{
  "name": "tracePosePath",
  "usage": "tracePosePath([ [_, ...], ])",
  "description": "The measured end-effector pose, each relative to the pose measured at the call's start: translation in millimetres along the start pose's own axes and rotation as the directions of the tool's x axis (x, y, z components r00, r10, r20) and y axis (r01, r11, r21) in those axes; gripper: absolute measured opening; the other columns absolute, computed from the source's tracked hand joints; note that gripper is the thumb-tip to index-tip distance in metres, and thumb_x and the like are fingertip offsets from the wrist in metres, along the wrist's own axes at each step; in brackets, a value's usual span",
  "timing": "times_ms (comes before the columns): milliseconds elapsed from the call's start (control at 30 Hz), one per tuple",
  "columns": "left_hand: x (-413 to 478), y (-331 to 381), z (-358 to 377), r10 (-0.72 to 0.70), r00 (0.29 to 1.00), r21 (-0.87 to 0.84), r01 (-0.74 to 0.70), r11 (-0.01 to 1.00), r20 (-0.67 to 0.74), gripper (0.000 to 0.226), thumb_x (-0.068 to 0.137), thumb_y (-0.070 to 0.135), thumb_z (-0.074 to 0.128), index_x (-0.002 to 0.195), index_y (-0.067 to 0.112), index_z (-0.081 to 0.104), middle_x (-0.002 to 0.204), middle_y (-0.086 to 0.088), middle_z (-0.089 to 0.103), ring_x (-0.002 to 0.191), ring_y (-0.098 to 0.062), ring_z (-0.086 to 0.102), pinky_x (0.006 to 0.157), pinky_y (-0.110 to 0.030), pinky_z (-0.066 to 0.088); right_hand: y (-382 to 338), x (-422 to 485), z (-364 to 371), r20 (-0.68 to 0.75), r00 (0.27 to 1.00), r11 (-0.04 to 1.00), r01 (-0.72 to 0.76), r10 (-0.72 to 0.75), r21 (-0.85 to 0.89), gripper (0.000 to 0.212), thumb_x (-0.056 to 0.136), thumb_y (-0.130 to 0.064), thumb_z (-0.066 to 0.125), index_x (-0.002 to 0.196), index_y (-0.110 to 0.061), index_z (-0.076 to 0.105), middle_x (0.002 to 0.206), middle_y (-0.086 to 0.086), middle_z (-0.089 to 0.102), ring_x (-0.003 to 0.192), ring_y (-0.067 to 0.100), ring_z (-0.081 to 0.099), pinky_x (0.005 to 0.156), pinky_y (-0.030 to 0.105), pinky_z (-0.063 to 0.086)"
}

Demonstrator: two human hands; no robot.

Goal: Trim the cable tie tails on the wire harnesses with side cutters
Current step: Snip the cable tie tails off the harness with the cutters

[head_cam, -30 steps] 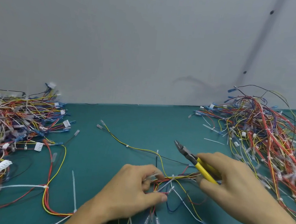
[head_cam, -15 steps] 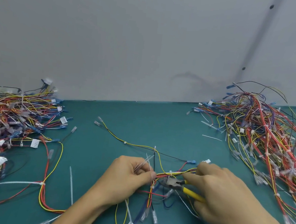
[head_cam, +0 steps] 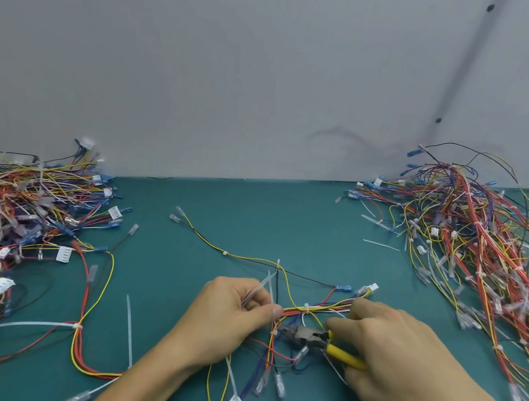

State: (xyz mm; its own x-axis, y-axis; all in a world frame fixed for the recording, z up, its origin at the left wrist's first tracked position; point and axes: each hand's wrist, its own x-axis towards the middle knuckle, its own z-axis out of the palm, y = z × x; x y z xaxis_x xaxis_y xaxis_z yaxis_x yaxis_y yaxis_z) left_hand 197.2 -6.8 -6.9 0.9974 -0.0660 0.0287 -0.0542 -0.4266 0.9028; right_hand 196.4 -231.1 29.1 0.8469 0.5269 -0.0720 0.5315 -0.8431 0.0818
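Where it lies at the near middle of the surface (head_cam: 255, 218), pinches the wire harness (head_cam: 314, 309) in left hand (head_cam: 232, 317), grip curled on bundle and loose tie tails (head_cam: 261, 289). Clasps side cutters (head_cam: 305, 335) just below in right hand (head_cam: 397, 352), grip wrapped round yellow handles. Flanked by left pile (head_cam: 23, 209) and right pile (head_cam: 478, 246).

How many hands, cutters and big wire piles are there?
Bare hands: 2, the left hand pinching white plastic cable tie tails, and the right hand
Yellow-handled metal side cutters: 1, in the right hand
Big heaps of coloured wire harnesses: 2, left heap and right heap
Total: 5
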Motion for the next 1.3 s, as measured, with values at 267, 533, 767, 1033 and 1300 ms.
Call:
tracePosePath([
  [267, -1, 3, 1, -0.012, 1.0, 0.01, 0.012, 1.0, -0.003, 0.023, 0.081, 0.027, 0.074, 0.061, 0.022, 0.063, 0.051, 0.011, 0.047, 0.048, -0.007, 0.033, 0.047, -0.017, 0.026, -7, 1, 1, 0.023, 1.0, 1.0, 0.002, -0.002, -0.01, 0.015, 0.087, -0.039, 0.039, 0.097, -0.028, 0.041, 0.093, -0.008, 0.033, 0.081, 0.018, 0.03, 0.058, 0.031, 0.024],
  [533, -1, 3, 1, -0.024, 1.0, 0.016, 0.024, 1.0, 0.002, 0.025, 0.081, 0.028, 0.075, 0.059, 0.025, 0.063, 0.05, 0.012, 0.048, 0.046, -0.006, 0.033, 0.046, -0.016, 0.026, -9, 2, 8, -0.01, 1.0, 1.0, -0.004, 0.004, 0.008, 0.018, 0.091, -0.041, 0.039, 0.102, -0.027, 0.041, 0.096, -0.007, 0.036, 0.088, 0.021, 0.044, 0.062, 0.032, 0.029],
  [767, -1, 4, 0, -0.025, 1.0, 0.006, 0.025, 1.0, 0.002, 0.024, 0.079, 0.028, 0.076, 0.059, 0.024, 0.063, 0.052, 0.009, 0.049, 0.047, -0.007, 0.033, 0.047, -0.018, 0.026, -8, 1, 9, 0.015, 1.0, 1.0, 0.001, -0.002, 0.021, 0.014, 0.087, -0.041, 0.039, 0.096, -0.03, 0.039, 0.089, -0.008, 0.033, 0.083, 0.021, 0.041, 0.056, 0.031, 0.026],
  [1033, 0, 0, 2, 0.004, 1.0, 0.006, -0.004, 1.0, 0.008, 0.022, 0.08, 0.029, 0.076, 0.061, 0.027, 0.065, 0.053, 0.005, 0.047, 0.049, -0.01, 0.032, 0.047, -0.021, 0.025, -11, 0, 13, -0.017, 1.0, 0.999, -0.026, 0.026, 0.03, 0.014, 0.089, -0.041, 0.039, 0.097, -0.03, 0.04, 0.088, -0.008, 0.033, 0.091, 0.024, 0.048, 0.063, 0.031, 0.029],
  [1300, 0, 3, -2, -0.062, 0.998, -0.208, 0.063, 0.976, 0.014, 0.026, 0.087, 0.016, 0.068, 0.063, 0.019, 0.06, 0.051, 0.006, 0.042, 0.044, -0.008, 0.028, 0.043, -0.017, 0.023, -11, 3, 11, -0.114, 0.993, 0.998, 0.005, -0.012, -0.061, 0.021, 0.078, -0.043, 0.062, 0.089, -0.026, 0.056, 0.086, -0.006, 0.054, 0.078, 0.02, 0.061, 0.053, 0.027, 0.027],
])
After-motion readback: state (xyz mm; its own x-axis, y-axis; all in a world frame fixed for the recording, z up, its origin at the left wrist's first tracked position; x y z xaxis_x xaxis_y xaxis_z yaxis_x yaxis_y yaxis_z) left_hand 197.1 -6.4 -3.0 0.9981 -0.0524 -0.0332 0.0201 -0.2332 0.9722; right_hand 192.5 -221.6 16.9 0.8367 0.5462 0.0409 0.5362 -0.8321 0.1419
